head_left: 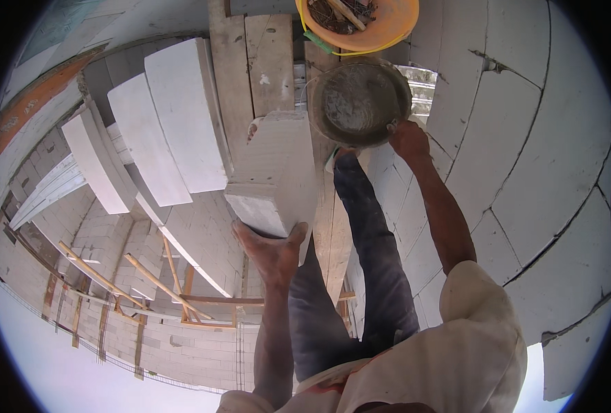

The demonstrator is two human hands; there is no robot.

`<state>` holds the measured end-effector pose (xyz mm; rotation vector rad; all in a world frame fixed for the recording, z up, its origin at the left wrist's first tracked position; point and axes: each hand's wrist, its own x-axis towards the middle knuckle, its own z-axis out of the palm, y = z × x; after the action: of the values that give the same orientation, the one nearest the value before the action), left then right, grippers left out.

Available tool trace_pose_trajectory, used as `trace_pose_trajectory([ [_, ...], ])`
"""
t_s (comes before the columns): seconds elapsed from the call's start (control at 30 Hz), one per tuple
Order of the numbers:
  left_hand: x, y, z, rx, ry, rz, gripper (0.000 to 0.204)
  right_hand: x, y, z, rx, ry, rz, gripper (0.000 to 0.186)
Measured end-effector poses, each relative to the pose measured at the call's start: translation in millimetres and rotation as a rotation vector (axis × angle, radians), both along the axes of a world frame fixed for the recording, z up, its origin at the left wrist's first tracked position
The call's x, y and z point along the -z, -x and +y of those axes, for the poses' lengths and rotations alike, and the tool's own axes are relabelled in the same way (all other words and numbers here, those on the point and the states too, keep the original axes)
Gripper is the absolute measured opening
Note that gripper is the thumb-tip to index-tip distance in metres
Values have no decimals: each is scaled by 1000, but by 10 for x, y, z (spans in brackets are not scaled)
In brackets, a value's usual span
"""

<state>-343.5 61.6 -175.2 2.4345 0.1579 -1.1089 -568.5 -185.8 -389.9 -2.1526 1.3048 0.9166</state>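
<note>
My left hand (pixel 268 251) grips the lower end of a pale grey block (pixel 271 172), thumb on one side and fingers on the other. Just right of the block's upper part is a round, dark bucket (pixel 354 103) holding grey, wet material, and my right hand (pixel 405 141) is closed on its near right rim. Beneath them, worn wooden planks (pixel 231 62) run away from me, with my legs and feet partly visible below the bucket and block.
An orange bucket (pixel 395 20) with debris stands at the far end. Several white blocks (pixel 178 117) lie stacked along the left. A block wall (pixel 498 151) rises on the right. Down to the lower left are wooden poles (pixel 161 282) and more block walls.
</note>
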Motion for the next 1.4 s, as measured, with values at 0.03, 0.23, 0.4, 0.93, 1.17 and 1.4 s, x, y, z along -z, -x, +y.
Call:
trace_pose_trajectory([
  [0.03, 57, 77, -6, 75, -8, -35, 96, 141, 3, 14, -33, -38, -26, 41],
  [0.23, 241, 294, -202, 396, 5, -70, 92, 446, 37, -118, 174, -324, -233, 47],
  [0.4, 291, 364, -399, 526, -27, -82, 88, 388, 374, -342, 212, -506, -326, 50],
  [0.93, 359, 431, -833, 694, -140, -64, 92, -435, 559, -236, -81, -141, -644, 34],
  [1.17, 409, 493, -914, 687, -139, -66, 90, -1112, 498, 21, -137, 33, -722, 29],
  [1.4, 498, 504, -869, 658, -124, -62, 91, -1650, 418, 185, -57, 10, -845, 30],
])
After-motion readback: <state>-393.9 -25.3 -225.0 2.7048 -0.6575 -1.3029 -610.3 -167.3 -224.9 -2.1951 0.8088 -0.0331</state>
